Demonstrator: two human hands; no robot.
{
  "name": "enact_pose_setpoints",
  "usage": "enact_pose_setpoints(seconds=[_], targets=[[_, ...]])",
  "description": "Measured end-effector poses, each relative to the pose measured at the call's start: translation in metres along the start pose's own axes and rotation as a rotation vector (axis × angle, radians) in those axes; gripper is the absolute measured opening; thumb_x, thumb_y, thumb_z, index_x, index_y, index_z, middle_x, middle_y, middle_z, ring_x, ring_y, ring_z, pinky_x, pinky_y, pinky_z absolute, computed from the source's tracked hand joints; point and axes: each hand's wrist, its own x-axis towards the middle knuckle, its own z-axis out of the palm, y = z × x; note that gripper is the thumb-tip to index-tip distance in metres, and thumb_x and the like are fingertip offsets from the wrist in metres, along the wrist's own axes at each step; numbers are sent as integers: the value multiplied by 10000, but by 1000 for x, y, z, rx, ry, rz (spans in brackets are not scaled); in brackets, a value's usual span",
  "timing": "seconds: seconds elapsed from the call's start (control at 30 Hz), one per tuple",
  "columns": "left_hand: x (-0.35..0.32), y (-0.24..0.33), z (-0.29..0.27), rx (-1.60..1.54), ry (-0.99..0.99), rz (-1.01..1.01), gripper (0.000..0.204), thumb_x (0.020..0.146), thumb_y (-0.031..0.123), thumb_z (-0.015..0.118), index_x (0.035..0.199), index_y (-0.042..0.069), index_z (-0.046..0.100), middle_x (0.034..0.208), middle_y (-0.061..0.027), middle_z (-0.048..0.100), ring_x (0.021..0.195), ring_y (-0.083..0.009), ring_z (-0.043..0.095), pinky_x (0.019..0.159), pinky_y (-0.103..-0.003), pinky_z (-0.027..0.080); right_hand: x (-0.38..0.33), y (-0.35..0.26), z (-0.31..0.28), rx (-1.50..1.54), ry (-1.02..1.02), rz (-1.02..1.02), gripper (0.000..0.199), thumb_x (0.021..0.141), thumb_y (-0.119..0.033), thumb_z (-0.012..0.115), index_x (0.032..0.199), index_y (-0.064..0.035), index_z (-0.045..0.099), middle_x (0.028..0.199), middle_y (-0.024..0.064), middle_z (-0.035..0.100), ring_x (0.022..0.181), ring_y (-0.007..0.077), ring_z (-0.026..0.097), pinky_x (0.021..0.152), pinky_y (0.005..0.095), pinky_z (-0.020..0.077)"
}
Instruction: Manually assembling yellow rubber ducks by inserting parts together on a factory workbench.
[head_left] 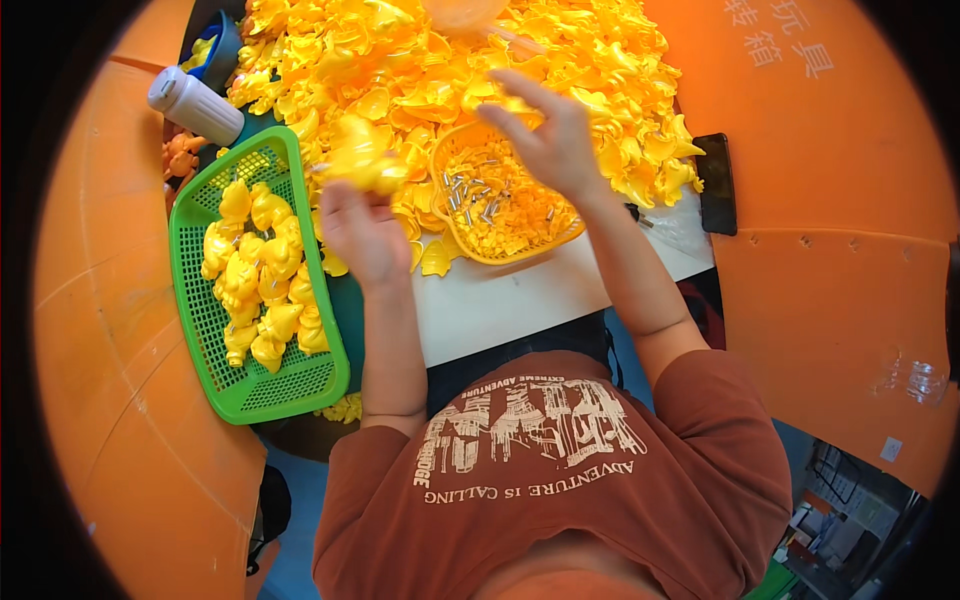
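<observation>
My left hand (362, 235) is closed on a yellow plastic toy part (360, 160), which is smeared by motion, between the green basket and the yellow basket. My right hand (552, 138) has its fingers spread and holds nothing; it hovers over the far right rim of the yellow basket (510, 258). Inside that basket lie small yellow pieces (520, 215) and several silver metal cylinders (478, 200). The green basket (225, 385) at the left holds several rounded yellow toys (262, 270).
A large heap of yellow plastic shells (390, 60) covers the far table. A white bottle (196, 105) leans beside a blue bowl (222, 55) at far left. Past the heap's right side lies a dark phone-like slab (717, 185). Orange panels (830, 320) flank both sides.
</observation>
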Motion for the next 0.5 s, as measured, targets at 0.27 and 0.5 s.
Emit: enact_pose_setpoints(seconds=[0.27, 0.5], targets=[[2, 19, 5, -460, 102, -5, 670, 891, 529, 370, 1240, -43, 396, 1213, -204, 501, 1112, -317, 514, 901, -401, 458, 4, 83, -64, -929, -388, 42, 293, 729, -285, 671, 934, -82, 621, 810, 112, 644, 756, 288, 616, 671, 411, 477], [-24, -10, 31, 120, -254, -390, 470, 906, 244, 517, 1254, -36, 372, 1186, -187, 509, 998, -288, 587, 785, -333, 518, -5, 17, -55, 786, -163, 354, 527, 813, -39, 616, 1291, 1, 396, 1127, 163, 586, 1015, 184, 581, 838, 297, 470]])
